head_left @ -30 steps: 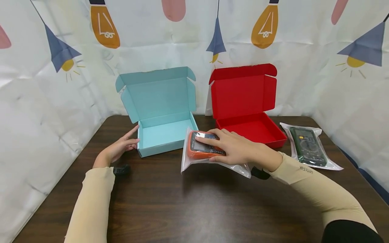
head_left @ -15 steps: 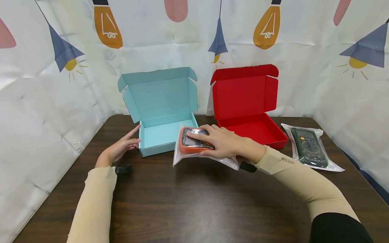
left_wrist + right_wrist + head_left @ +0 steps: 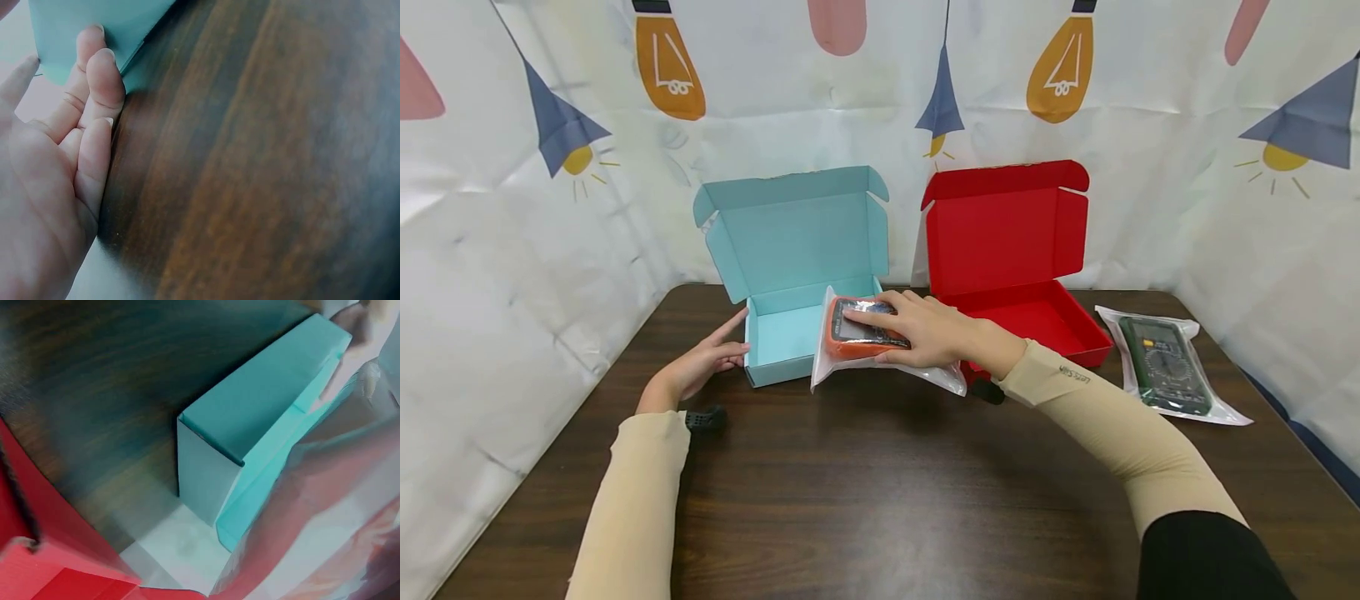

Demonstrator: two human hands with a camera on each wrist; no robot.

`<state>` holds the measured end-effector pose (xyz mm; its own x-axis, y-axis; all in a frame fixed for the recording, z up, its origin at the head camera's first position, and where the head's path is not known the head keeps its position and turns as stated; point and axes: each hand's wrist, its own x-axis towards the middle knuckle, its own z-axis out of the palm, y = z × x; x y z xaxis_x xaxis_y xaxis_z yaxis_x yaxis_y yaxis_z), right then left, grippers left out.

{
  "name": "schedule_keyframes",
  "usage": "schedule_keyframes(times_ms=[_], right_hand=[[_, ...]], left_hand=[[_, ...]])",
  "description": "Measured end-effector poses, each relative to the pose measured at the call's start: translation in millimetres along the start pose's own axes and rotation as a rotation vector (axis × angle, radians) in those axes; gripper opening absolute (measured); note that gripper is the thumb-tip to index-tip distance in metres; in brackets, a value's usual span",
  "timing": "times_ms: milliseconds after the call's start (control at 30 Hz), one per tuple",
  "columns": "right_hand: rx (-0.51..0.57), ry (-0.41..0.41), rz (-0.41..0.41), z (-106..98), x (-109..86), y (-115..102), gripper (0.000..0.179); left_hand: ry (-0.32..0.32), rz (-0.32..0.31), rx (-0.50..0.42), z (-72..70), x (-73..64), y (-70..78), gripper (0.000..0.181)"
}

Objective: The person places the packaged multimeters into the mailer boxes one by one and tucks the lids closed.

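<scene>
My right hand (image 3: 934, 332) grips an orange multimeter (image 3: 850, 348) sealed in a clear plastic bag, fingers lying over its screen side. The bagged meter hangs tilted over the front right part of an open light blue box (image 3: 786, 368). In the right wrist view the shiny bag (image 3: 294, 525) fills the lower right, close over the blue box wall (image 3: 256, 400). Along the box's left wall rests my left hand (image 3: 696, 367), its fingertips touching the cardboard. The left wrist view shows those fingers (image 3: 103, 81) loosely bent against the blue side (image 3: 62, 34).
An open red box (image 3: 1086, 357) stands right of the blue one, lid raised against the patterned curtain (image 3: 880, 100). Beyond it, at the table's right, lies a dark green multimeter (image 3: 1165, 362) in a clear bag. The dark wooden table (image 3: 850, 500) extends in front.
My right hand has carried the bagged orange multimeter left and slightly away from me, from beside the blue box to over its right part. My left hand has stayed at the box's left wall.
</scene>
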<state>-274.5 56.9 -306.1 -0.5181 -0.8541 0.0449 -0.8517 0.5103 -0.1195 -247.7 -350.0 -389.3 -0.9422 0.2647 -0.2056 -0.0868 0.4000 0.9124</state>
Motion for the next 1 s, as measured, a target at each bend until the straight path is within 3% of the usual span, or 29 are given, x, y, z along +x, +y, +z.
schedule_keyframes(times_ms=[300,633,1000], right_hand=[[-0.005,0.012,-0.058,-1,23.2,9,0.076],[0.072,-0.047,-0.055,-1,44.1,15,0.078],[0.007,-0.106,-0.063,5,67.3,15,0.077]], left_hand=[[0.002,0.000,0.000,-0.5,-1.4,-1.6,0.085],[0.009,-0.002,-0.004,0.0,-2.9,-2.0,0.085],[0.015,-0.004,-0.007,2.8,-2.8,3.1,0.085]])
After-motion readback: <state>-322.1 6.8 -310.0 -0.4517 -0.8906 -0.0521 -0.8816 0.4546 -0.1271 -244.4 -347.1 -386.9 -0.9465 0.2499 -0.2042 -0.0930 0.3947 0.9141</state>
